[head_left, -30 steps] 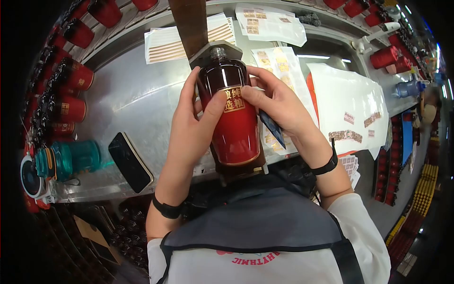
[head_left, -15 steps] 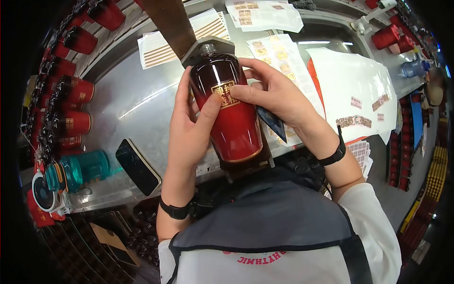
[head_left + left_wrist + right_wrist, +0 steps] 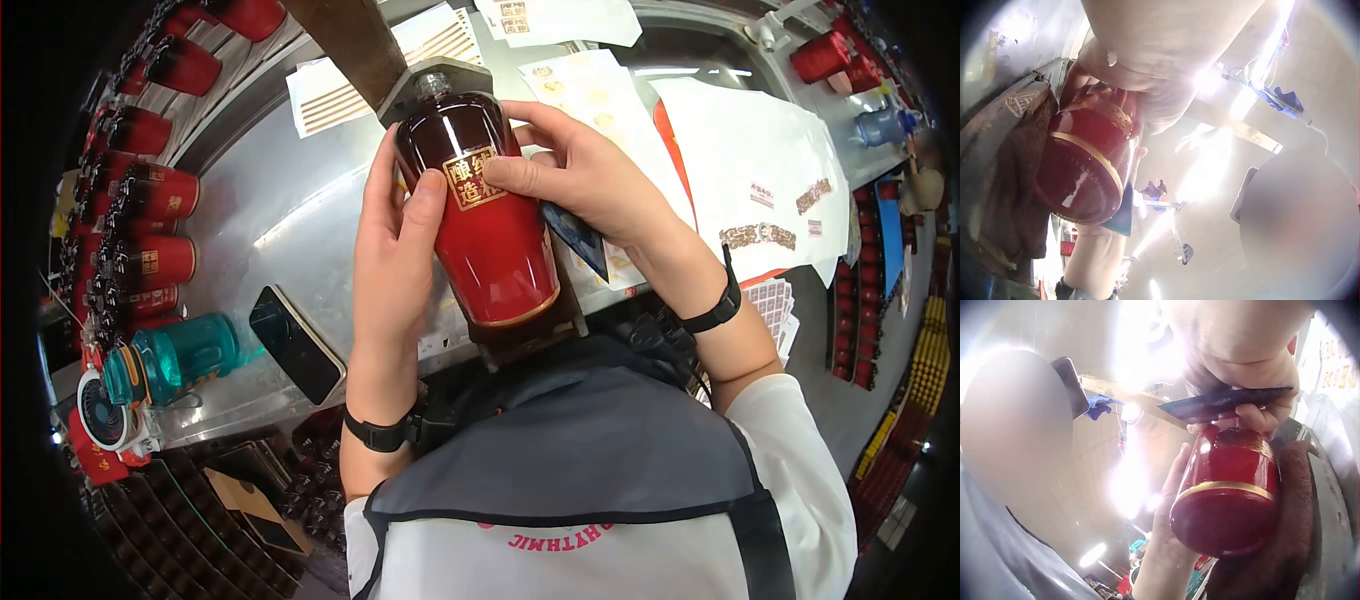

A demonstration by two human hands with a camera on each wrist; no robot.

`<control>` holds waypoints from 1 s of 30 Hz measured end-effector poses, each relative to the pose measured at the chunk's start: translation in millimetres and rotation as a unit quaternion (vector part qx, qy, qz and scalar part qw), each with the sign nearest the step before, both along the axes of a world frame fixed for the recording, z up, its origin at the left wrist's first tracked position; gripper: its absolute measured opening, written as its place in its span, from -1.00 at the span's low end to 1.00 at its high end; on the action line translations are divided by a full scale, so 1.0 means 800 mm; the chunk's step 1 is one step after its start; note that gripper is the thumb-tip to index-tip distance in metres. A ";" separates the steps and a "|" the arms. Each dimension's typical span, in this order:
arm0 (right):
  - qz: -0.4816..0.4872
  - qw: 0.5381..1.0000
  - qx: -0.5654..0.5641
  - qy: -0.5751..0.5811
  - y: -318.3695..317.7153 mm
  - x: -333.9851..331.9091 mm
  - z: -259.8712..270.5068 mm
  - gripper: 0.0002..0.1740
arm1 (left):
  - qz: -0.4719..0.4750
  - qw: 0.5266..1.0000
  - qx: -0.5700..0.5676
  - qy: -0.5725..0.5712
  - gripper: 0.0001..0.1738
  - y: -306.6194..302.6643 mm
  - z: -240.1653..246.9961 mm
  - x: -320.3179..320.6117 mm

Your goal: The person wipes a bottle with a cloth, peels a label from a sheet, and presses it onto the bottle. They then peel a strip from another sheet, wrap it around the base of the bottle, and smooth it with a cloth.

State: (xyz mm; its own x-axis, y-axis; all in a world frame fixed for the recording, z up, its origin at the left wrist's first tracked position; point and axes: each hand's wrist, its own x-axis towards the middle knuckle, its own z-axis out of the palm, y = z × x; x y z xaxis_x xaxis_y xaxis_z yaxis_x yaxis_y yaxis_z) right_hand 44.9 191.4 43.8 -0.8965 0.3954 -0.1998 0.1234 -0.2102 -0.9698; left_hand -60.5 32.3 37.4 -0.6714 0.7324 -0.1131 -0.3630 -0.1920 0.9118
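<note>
A glossy red bottle (image 3: pixel 495 255), dark toward its neck, leans on a brown stand (image 3: pixel 525 345) with its base toward the person. Gold characters fill a square label (image 3: pixel 465 188) on its front. My left hand (image 3: pixel 392 225) grips the bottle's left side, the thumb at the label's left edge. From the right, my right hand (image 3: pixel 600 185) holds the bottle, its thumb pressing the label's right part. The same hand's curled lower fingers keep a dark, flat, pointed piece (image 3: pixel 1229 404) against the palm. Behind the bottle, the fingers of both hands are partly hidden.
Sheets of labels (image 3: pixel 765 180) lie to the right, and striped sheets (image 3: pixel 325 110) at the back. A phone (image 3: pixel 297 343), a teal bottle (image 3: pixel 185 355) and a small fan (image 3: pixel 103 410) are at the left. Red bottles (image 3: pixel 165 190) line the left edge.
My left thumb has slid off the label's lower left part to its left edge, uncovering more characters. My right thumb stays on the label's right side. The head view has shifted slightly.
</note>
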 end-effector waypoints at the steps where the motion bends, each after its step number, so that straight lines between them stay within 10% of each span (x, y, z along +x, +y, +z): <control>1: 0.005 1.000 0.005 0.000 0.000 0.000 0.002 -0.32 | 0.000 1.000 -0.001 0.000 -0.25 0.001 0.001 0.001; 15: -0.010 0.999 0.039 -0.001 0.000 0.001 -0.001 -0.36 | 0.010 1.000 -0.001 0.020 -0.34 0.000 -0.004 -0.001; 24: -0.130 0.979 -0.156 -0.004 0.037 0.050 -0.007 -0.58 | -0.003 1.000 -0.003 0.028 -0.26 -0.004 -0.006 -0.002; 30: 0.001 0.995 -0.102 -0.025 -0.007 0.068 0.039 -0.69 | -0.023 0.997 -0.016 0.078 -0.08 -0.001 -0.005 -0.001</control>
